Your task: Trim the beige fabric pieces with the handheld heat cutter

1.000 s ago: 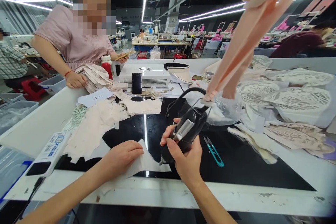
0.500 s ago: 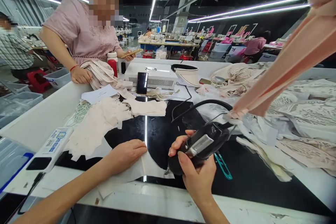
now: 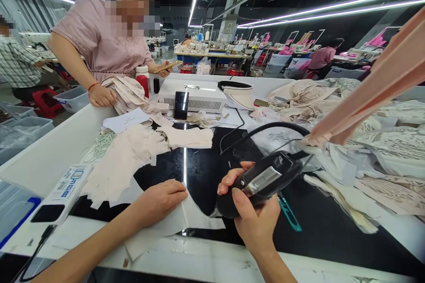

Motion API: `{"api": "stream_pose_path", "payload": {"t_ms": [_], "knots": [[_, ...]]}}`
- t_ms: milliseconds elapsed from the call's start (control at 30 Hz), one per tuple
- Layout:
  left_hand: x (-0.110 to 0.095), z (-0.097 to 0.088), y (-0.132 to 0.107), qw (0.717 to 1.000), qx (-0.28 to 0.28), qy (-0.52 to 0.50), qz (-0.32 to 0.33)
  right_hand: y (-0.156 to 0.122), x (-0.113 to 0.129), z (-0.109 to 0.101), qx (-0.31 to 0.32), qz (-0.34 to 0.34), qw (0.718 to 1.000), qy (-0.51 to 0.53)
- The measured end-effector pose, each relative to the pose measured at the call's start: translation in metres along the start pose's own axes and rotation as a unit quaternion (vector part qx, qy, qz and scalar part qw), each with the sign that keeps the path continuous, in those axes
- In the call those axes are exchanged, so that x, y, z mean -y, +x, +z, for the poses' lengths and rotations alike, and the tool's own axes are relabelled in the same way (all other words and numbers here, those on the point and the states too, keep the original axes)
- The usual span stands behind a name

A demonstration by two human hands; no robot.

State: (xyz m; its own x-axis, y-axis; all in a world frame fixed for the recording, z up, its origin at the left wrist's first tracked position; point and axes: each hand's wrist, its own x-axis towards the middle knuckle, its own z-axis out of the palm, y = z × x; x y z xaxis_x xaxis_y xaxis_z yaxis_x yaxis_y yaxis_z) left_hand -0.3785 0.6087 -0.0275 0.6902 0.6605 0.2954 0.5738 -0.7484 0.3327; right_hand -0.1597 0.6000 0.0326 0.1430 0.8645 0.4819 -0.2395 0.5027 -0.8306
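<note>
Workshop tabletop [image 3: 186, 250], near edge: R hand [image 3: 257, 225] grips black tool [image 3: 262, 181] — prob. heavy, rigid, best held round body; L hand [image 3: 162, 201] on white sheet [image 3: 195, 216] — likely limp, grip unclear.

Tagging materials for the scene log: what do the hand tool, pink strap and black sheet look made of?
Hand tool: probably black plastic, smooth with some sheen; its silver side plate shines like metal.
Pink strap: likely cloth, matte, with soft lengthwise folds.
Black sheet: glossy, with a sharp light streak mirrored in it; plastic or glass, can't tell.
</note>
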Motion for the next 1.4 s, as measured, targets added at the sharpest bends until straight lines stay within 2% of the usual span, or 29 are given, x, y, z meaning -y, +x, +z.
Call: {"api": "stream_pose_path", "payload": {"t_ms": [233,367,533,1067,1400], "knots": [[0.003,0.005,-0.003,0.999,-0.032,0.024,0.004,0.022,-0.023,0.025,-0.037,-0.008,0.999,0.035],[0.005,0.006,-0.004,0.998,-0.051,0.023,0.016,0.028,-0.037,0.039,-0.031,-0.010,0.998,0.051],[0.006,0.007,-0.006,0.998,-0.059,0.032,0.017,0.029,-0.040,0.048,-0.024,0.001,0.999,0.047],[0.005,0.004,-0.004,0.995,-0.081,0.051,0.034,0.028,-0.039,0.053,-0.034,0.012,0.999,-0.001],[0.005,0.002,-0.004,0.995,-0.073,0.057,0.028,0.024,-0.027,0.045,-0.047,0.015,0.999,0.009]]}}
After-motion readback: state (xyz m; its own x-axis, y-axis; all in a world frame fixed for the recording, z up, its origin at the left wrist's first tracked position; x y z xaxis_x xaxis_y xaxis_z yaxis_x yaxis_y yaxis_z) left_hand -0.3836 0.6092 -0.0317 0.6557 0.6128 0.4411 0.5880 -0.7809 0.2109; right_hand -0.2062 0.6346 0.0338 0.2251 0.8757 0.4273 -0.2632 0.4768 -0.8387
